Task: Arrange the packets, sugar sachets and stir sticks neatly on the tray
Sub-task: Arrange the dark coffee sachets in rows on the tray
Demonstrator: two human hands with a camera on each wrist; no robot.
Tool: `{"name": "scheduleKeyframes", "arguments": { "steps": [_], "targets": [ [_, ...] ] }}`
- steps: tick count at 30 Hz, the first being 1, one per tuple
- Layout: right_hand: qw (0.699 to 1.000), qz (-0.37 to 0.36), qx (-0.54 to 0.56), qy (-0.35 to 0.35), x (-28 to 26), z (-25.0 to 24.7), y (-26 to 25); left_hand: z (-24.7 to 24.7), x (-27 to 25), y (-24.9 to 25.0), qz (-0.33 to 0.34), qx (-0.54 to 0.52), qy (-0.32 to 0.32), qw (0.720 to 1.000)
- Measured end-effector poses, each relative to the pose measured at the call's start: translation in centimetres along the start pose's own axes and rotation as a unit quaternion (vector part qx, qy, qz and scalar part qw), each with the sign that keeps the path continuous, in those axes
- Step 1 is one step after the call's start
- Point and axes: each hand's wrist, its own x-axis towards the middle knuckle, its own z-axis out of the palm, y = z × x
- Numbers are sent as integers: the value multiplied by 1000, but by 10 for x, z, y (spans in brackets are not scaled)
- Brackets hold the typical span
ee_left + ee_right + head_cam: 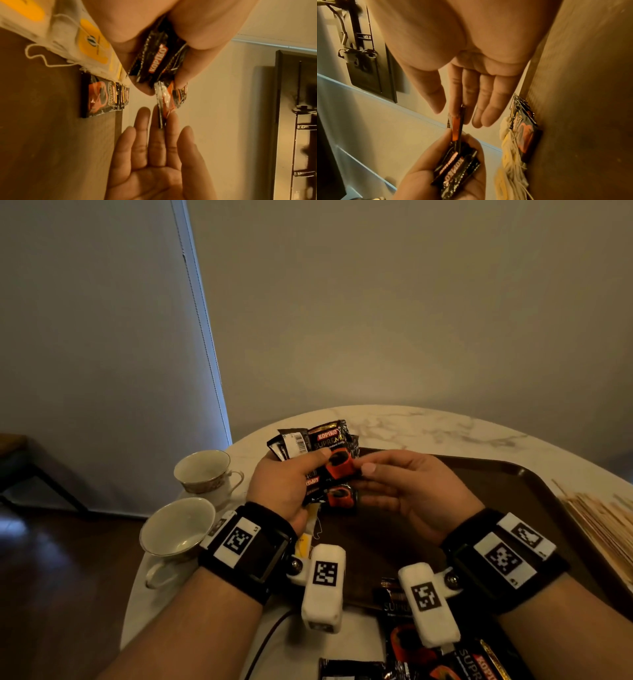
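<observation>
Surface: round white marble-pattern desk (428, 426), pushed against a plain beige wall (376, 302); grey roller blind (102, 337) to the left, dark wood floor (51, 577) below it. On the desk sits a dark brown rectangular plastic tray (496, 501).

Counts: two white porcelain teacups with gold rims (202, 470), both left of the tray, empty as far as I can see. One bundle of thin wooden stir sticks (603, 522) just beside the tray's right edge; too many and too blurred to count. Yellow-tagged tea bags (92, 39) lie on the tray's left part; number unclear.

My left hand (284, 484) holds a fanned stack of black-and-red Kopiko coffee packets (325, 446) above the tray's far left corner, fingers (471, 140) and thumb curled round it; at least four, exact count hidden. My right hand (411, 491) is flat, fingers (142, 121) straight and together, tips touching the stack's lower end.

More of the same packets: a small overlapped row (101, 98) lying on the tray, plus at least three loose ones (411, 645) at the desk's near edge.
</observation>
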Motion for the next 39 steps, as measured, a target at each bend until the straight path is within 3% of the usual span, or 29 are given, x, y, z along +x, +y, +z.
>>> {"name": "scheduleKeyframes", "arguments": {
  "steps": [6, 14, 23, 29, 39],
  "targets": [
    [999, -1, -51, 8, 3, -4, 1, 2, -4, -4, 6, 41, -51, 998],
    [995, 42, -90, 27, -1, 1, -1, 5, -5, -4, 10, 49, -33, 998],
    [980, 88, -26, 177, 10, -5, 0, -2, 3, 6, 2, -15, 29, 999],
    [961, 215, -92, 146, 21, -2, 7, -5, 6, 11, 4, -35, 42, 998],
    [935, 257, -209, 124, 31, 12, 1, -9, 11, 14, -8, -55, 53, 997]
  ]
}}
